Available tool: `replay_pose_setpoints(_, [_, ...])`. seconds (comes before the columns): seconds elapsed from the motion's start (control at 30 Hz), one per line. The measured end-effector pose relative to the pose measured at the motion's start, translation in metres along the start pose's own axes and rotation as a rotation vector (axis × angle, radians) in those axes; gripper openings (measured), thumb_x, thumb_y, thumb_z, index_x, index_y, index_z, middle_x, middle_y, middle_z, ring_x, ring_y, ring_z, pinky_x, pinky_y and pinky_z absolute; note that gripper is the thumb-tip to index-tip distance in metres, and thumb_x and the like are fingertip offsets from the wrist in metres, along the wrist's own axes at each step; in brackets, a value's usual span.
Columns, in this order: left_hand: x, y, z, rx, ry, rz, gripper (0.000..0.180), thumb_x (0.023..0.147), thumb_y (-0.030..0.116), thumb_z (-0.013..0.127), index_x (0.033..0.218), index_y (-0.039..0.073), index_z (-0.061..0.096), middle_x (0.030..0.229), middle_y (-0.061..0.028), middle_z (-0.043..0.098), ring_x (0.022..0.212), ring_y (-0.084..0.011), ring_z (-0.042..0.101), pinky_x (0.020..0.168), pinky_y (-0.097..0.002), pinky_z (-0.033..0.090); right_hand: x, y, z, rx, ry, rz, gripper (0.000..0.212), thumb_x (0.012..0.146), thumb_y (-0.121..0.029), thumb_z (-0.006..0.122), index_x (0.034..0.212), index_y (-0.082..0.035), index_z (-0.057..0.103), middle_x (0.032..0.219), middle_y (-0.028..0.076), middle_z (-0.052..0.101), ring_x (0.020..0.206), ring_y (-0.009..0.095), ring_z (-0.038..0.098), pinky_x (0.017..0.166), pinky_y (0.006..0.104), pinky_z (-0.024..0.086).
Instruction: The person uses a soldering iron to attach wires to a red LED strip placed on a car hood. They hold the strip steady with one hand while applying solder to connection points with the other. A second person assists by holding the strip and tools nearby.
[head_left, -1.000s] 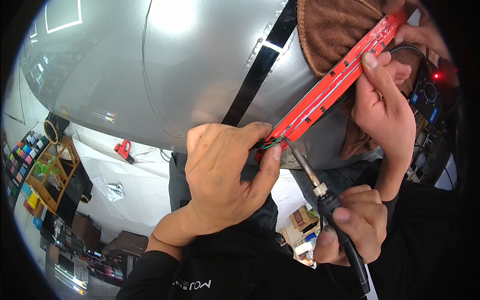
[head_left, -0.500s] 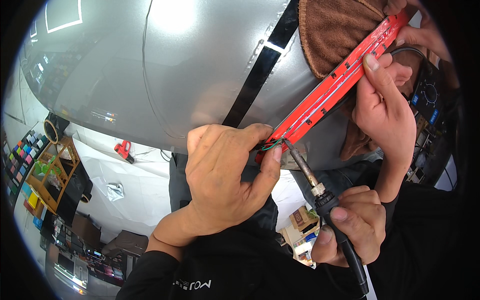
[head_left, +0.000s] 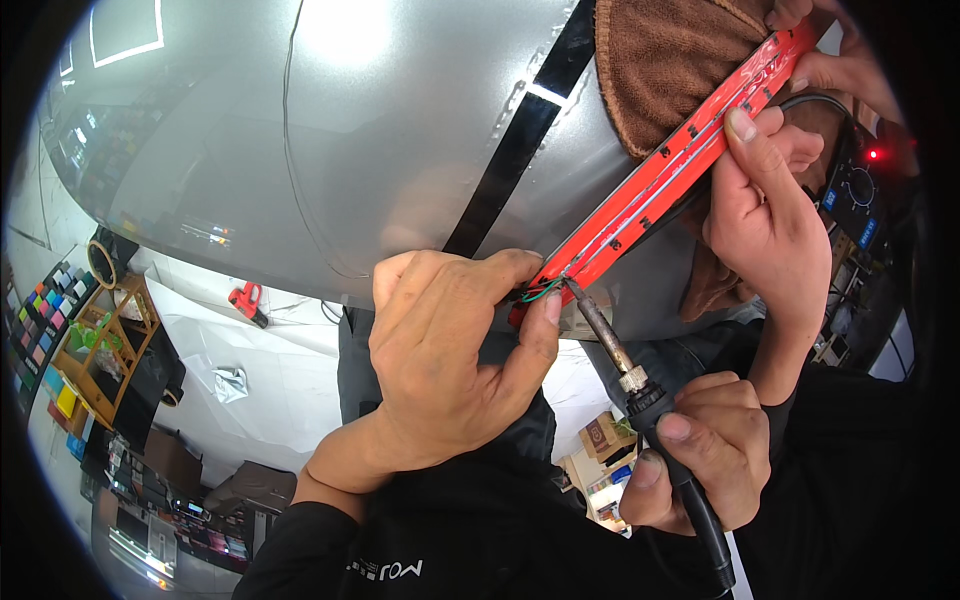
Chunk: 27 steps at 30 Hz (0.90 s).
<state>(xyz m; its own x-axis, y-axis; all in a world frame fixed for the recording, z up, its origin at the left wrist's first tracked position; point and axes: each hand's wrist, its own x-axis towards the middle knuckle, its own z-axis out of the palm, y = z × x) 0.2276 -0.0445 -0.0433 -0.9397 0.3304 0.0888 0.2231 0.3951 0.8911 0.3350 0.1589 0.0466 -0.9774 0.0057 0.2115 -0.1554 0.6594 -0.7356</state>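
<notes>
A long trim strip with red adhesive backing (head_left: 635,205) runs diagonally across the upper right, two pale lines along its length. Its lower end lies between the thumb and index finger of my left hand (head_left: 440,350). Thin green wires (head_left: 540,292) loop out of that end beside my thumb. My right hand (head_left: 712,450) is closed around the black handle of a soldering iron (head_left: 625,365). The iron's tip touches or nearly touches the strip's end by the wires; the exact contact is too small to tell. Another person's hands (head_left: 765,190) support the strip farther up.
A silver-grey curved panel (head_left: 400,130) with a glossy black band (head_left: 510,165) fills the far side. A brown towel (head_left: 665,70) lies under the strip. A dark control box (head_left: 855,185) with a dial stands at right. A red tool (head_left: 248,300) lies at left near a wooden rack (head_left: 110,350).
A red light now glows at the control box on the right. Strip, iron and my hands have shifted only very slightly left; both grips are unchanged.
</notes>
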Motion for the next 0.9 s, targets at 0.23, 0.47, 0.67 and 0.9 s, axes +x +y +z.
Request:
replay_pose_setpoints(0.23, [-0.002, 0.0, -0.003, 0.01, 0.026, -0.017, 0.026, 0.084, 0.008, 0.087, 0.107, 0.005, 0.075, 0.09, 0.0003, 0.074, 0.075, -0.0193, 0.062, 0.081, -0.035, 0.043, 0.027, -0.015, 0.012, -0.066, -0.053, 0.03, 0.036, 0.086, -0.011, 0.074, 0.117, 0.005, 0.07, 0.088, 0.014, 0.059, 0.066, 0.022, 0.055, 0.055, 0.0358, 0.046])
replay_pose_setpoints(0.47, [0.0, 0.0, 0.001, -0.009, 0.003, 0.002, 0.025, 0.086, 0.008, 0.086, 0.108, 0.004, 0.074, 0.087, -0.0008, 0.072, 0.074, -0.0203, 0.062, 0.082, -0.0363, 0.043, 0.003, -0.028, -0.014, -0.002, 0.053, 0.06, 0.039, 0.092, -0.016, 0.076, 0.124, 0.003, 0.067, 0.091, 0.013, 0.06, 0.067, 0.021, 0.057, 0.056, 0.0359, 0.048])
replay_pose_setpoints(0.67, [0.003, 0.004, -0.004, 0.008, -0.044, -0.024, 0.026, 0.088, 0.01, 0.084, 0.111, 0.004, 0.074, 0.089, -0.0021, 0.071, 0.078, -0.022, 0.063, 0.085, -0.0372, 0.044, -0.014, -0.041, -0.016, 0.042, 0.144, 0.125, 0.046, 0.096, -0.019, 0.08, 0.134, -0.001, 0.063, 0.095, 0.012, 0.063, 0.07, 0.021, 0.061, 0.06, 0.0363, 0.053])
replay_pose_setpoints(0.9, [-0.002, 0.013, -0.013, -0.055, -0.077, -0.016, 0.038, 0.087, 0.006, 0.084, 0.123, 0.0, 0.071, 0.114, -0.0134, 0.076, 0.1, -0.0307, 0.069, 0.096, -0.0424, 0.051, -0.032, -0.057, -0.016, 0.126, 0.203, 0.068, 0.046, 0.096, -0.015, 0.085, 0.136, -0.002, 0.065, 0.091, 0.009, 0.068, 0.068, 0.02, 0.07, 0.062, 0.0353, 0.06])
